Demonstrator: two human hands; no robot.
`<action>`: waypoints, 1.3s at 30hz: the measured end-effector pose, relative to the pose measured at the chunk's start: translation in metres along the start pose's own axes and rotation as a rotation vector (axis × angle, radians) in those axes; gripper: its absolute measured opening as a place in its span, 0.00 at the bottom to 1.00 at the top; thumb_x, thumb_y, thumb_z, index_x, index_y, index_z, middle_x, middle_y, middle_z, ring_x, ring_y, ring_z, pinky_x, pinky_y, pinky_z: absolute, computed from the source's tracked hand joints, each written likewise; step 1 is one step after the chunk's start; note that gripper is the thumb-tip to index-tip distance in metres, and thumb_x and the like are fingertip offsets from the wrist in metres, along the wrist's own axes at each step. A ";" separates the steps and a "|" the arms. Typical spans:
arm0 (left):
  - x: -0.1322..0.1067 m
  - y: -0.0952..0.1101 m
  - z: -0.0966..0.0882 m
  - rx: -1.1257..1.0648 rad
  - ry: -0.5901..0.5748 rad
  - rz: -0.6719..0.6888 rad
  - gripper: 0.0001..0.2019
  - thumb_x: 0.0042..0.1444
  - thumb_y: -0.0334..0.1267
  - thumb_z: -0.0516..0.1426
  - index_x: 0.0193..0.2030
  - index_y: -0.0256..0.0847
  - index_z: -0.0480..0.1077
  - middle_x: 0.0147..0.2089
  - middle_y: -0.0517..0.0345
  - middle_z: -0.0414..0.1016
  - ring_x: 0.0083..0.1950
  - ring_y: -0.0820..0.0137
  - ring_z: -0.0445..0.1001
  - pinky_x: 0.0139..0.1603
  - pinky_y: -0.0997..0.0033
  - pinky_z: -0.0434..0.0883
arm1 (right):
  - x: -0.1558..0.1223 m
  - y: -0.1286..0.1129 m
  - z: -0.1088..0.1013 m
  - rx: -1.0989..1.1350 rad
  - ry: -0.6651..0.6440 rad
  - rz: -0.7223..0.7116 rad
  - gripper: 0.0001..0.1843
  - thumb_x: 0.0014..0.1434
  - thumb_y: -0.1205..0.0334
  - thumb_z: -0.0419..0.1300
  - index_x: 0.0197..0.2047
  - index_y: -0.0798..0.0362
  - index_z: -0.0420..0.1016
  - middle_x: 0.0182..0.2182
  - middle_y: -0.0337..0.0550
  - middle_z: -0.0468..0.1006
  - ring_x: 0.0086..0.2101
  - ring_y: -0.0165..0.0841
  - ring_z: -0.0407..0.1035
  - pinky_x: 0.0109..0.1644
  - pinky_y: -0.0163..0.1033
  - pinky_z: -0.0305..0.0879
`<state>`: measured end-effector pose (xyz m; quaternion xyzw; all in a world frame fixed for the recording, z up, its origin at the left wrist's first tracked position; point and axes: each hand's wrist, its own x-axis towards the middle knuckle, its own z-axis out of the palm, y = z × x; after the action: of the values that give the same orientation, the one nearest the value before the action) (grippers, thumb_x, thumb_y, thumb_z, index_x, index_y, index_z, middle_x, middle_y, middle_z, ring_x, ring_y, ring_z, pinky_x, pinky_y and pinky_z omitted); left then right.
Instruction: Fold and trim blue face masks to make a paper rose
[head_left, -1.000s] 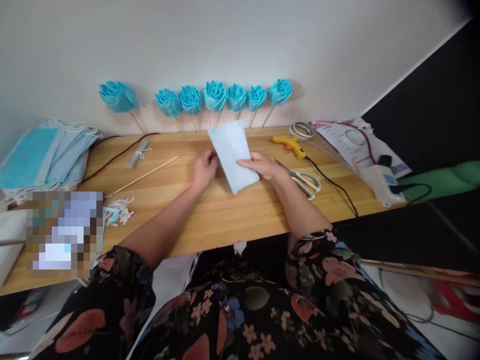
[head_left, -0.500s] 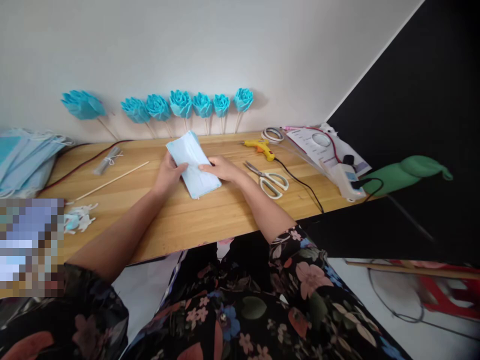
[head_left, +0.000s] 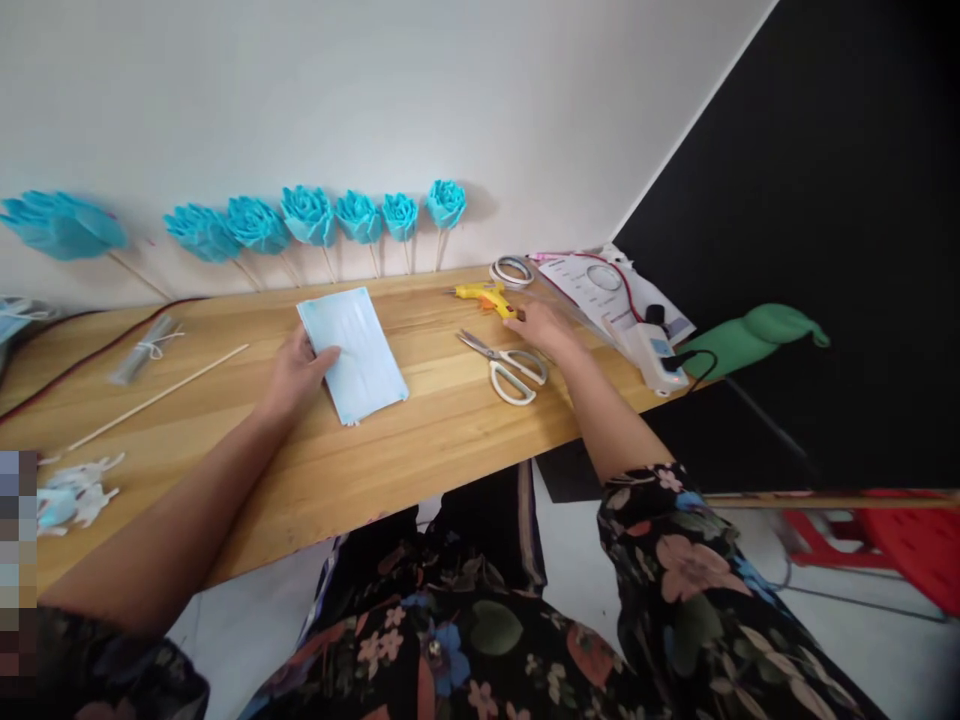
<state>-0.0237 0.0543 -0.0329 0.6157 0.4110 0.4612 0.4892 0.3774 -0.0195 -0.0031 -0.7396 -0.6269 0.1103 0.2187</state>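
Counting seven blue flowers [head_left: 307, 213] on thin sticks, propped along the wall [head_left: 450, 100] at the back edge of the table [head_left: 420, 450]; judged complete, with petals layered and stems fitted. Holding a pale-blue sheet [head_left: 356, 350] in the left hand [head_left: 291, 378], clamped with thumb on top and fingers mostly hidden behind; located over the table, in front of the flowers and to the left of the scissors [head_left: 493, 353]. Judged at an early stage: flat, rectangular, with no petal shape. Cannot confirm contact between its lower edge and the wood.

Finding the right hand [head_left: 547, 330] at the handle end of the yellow glue gun [head_left: 487, 295], well apart from the left hand. Cannot tell light touch from full grip there. Cannot make out any glue at the nozzle.

Listing also one bare stick [head_left: 161, 395], lying at the left without a flower, and a heap of scraps [head_left: 75, 495] near its lower end. Judging sheet and stick as open items, with no joining evident on either; scissors lying free of both hands.
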 end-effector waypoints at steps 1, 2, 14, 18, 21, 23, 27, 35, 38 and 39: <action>0.000 0.000 0.000 -0.002 0.010 -0.001 0.18 0.47 0.37 0.62 0.47 0.43 0.70 0.49 0.53 0.80 0.50 0.56 0.78 0.54 0.47 0.76 | 0.002 0.000 0.004 -0.088 0.024 0.084 0.13 0.55 0.49 0.64 0.37 0.49 0.79 0.32 0.48 0.80 0.39 0.43 0.74 0.44 0.49 0.69; 0.000 0.000 0.000 -0.007 0.021 0.001 0.17 0.46 0.37 0.63 0.45 0.43 0.71 0.49 0.54 0.80 0.50 0.57 0.78 0.55 0.47 0.76 | 0.003 -0.002 0.007 -0.138 0.036 0.118 0.15 0.54 0.47 0.64 0.38 0.49 0.79 0.34 0.49 0.81 0.40 0.44 0.74 0.44 0.48 0.68; 0.003 -0.010 -0.005 -0.006 0.018 0.024 0.17 0.48 0.37 0.64 0.47 0.47 0.71 0.49 0.62 0.81 0.51 0.61 0.77 0.60 0.47 0.74 | -0.042 -0.085 -0.007 -0.367 0.178 0.172 0.19 0.60 0.52 0.59 0.48 0.56 0.78 0.42 0.58 0.81 0.43 0.48 0.74 0.44 0.47 0.66; 0.001 -0.004 -0.003 -0.006 0.024 0.009 0.17 0.47 0.38 0.64 0.46 0.46 0.71 0.47 0.61 0.81 0.49 0.60 0.78 0.57 0.45 0.75 | -0.043 -0.064 -0.029 -0.410 0.256 0.144 0.20 0.61 0.52 0.57 0.51 0.55 0.76 0.46 0.56 0.79 0.46 0.48 0.71 0.45 0.46 0.65; 0.000 0.000 -0.003 0.025 0.023 -0.010 0.17 0.45 0.37 0.64 0.45 0.46 0.72 0.45 0.61 0.82 0.46 0.60 0.79 0.54 0.46 0.77 | -0.035 -0.033 -0.052 -0.460 0.287 0.116 0.21 0.60 0.51 0.58 0.50 0.55 0.77 0.48 0.55 0.78 0.47 0.47 0.70 0.44 0.45 0.63; 0.000 0.000 -0.003 0.031 0.018 -0.017 0.17 0.46 0.37 0.64 0.45 0.46 0.72 0.44 0.62 0.82 0.46 0.60 0.79 0.54 0.46 0.78 | -0.030 -0.010 -0.062 -0.461 0.285 0.147 0.20 0.60 0.50 0.58 0.49 0.54 0.77 0.47 0.53 0.79 0.45 0.45 0.70 0.43 0.43 0.62; -0.001 -0.001 -0.004 0.018 0.012 -0.019 0.16 0.48 0.38 0.64 0.45 0.49 0.72 0.46 0.65 0.82 0.48 0.60 0.78 0.56 0.44 0.76 | -0.034 0.026 -0.057 -0.419 0.261 0.269 0.19 0.59 0.49 0.58 0.46 0.52 0.79 0.45 0.51 0.81 0.41 0.42 0.71 0.39 0.41 0.60; -0.005 0.010 -0.003 0.035 0.006 -0.032 0.15 0.47 0.38 0.64 0.44 0.46 0.74 0.45 0.62 0.83 0.47 0.60 0.79 0.53 0.50 0.78 | -0.060 0.039 -0.036 -0.420 0.153 0.307 0.22 0.61 0.51 0.57 0.52 0.53 0.78 0.49 0.55 0.80 0.46 0.46 0.71 0.46 0.45 0.64; -0.003 0.004 -0.004 0.000 0.018 -0.024 0.17 0.46 0.39 0.65 0.44 0.45 0.73 0.45 0.61 0.82 0.45 0.62 0.78 0.52 0.53 0.78 | -0.059 0.021 -0.042 -0.461 0.192 0.159 0.24 0.63 0.52 0.55 0.57 0.57 0.75 0.52 0.61 0.77 0.53 0.51 0.68 0.54 0.51 0.63; -0.003 0.003 -0.004 -0.011 0.014 -0.018 0.17 0.46 0.39 0.66 0.45 0.43 0.73 0.45 0.59 0.82 0.44 0.62 0.78 0.52 0.53 0.78 | -0.056 0.011 -0.042 -0.413 0.226 0.096 0.25 0.63 0.51 0.55 0.58 0.57 0.74 0.54 0.60 0.77 0.54 0.51 0.68 0.56 0.53 0.62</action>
<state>-0.0278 0.0517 -0.0304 0.6061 0.4175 0.4634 0.4936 0.3948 -0.0836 0.0220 -0.8052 -0.5719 -0.0936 0.1262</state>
